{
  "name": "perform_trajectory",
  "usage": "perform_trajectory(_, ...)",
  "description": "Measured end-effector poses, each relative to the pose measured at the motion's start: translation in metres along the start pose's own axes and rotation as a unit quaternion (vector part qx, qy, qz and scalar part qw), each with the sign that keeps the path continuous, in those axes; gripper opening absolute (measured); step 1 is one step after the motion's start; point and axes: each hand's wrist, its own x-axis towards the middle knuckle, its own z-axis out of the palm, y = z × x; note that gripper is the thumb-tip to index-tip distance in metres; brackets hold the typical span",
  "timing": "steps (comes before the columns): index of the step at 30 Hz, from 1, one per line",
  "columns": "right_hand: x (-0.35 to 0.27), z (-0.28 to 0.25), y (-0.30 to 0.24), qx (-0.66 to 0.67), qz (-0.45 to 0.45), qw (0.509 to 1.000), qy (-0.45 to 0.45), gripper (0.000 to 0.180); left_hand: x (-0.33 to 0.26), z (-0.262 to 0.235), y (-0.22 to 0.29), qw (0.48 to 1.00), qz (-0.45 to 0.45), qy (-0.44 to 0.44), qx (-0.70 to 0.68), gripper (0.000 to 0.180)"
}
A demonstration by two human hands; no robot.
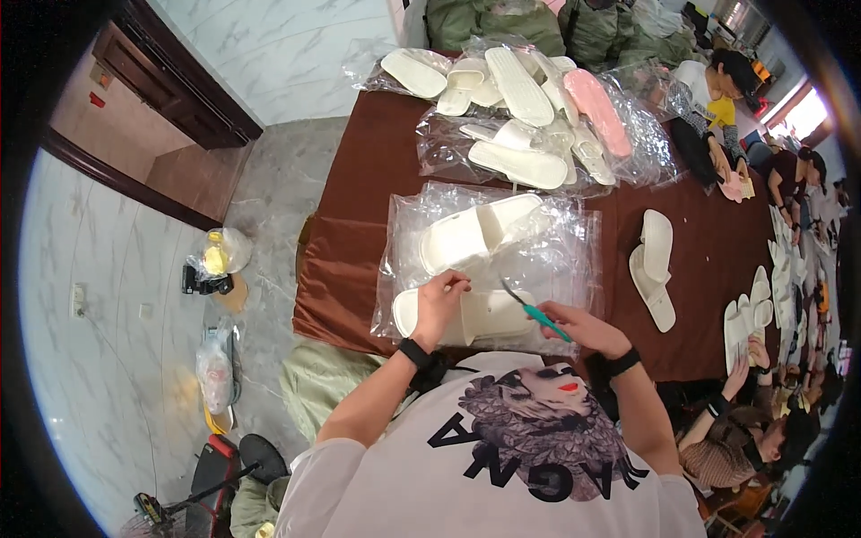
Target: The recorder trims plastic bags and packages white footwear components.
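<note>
Two white slide slippers lie on clear plastic bags in front of me, an upper slipper (455, 240) and a lower slipper (496, 313). My left hand (441, 303) is over the lower slipper, fingers curled and fingertips pinched together. Whatever is between those fingertips, if anything, is too small to make out. My right hand (585, 327) grips a slim teal-handled tool (545, 323) with a thin dark curved tip. That tip points up and left, above the gap between the slippers. The clear bags (574, 251) spread under and around both slippers.
A heap of bagged white slippers (518, 166) and a pink slipper (599, 112) covers the table's far end. Another white pair (655, 269) lies right on the brown tablecloth (345, 224). Co-workers handle slippers along the right side. A doorway (170, 90) stands far left.
</note>
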Motion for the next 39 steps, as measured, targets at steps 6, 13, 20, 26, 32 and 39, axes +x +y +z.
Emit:
perform_trajectory(6,0.057,0.015,0.012,0.069,0.026,0.997,-0.034,0.032,-0.004,-0.002,-0.001,0.999,0.029,-0.005,-0.011,0.008)
perform_trajectory(13,0.075,0.012,-0.001,0.079,0.011,0.997,-0.005,0.026,-0.008,-0.013,0.006,0.993,0.111,-0.022,0.022,0.007)
perform_trajectory(20,0.039,0.005,-0.011,0.009,-0.069,0.986,0.150,0.023,-0.014,-0.065,0.064,0.959,0.055,0.003,-0.277,0.007)
perform_trajectory(26,0.007,-0.005,0.061,-0.177,-0.045,0.884,0.430,0.040,0.007,-0.143,0.120,0.908,0.225,0.238,-0.261,0.007)
perform_trajectory(32,-0.002,0.003,0.093,-0.301,0.077,0.821,0.478,0.035,0.047,-0.230,0.113,0.856,0.282,0.414,-0.129,0.009)
perform_trajectory(39,0.020,0.014,0.043,-0.302,0.004,0.837,0.457,0.018,0.104,-0.269,0.021,0.864,0.165,0.426,0.213,0.017)
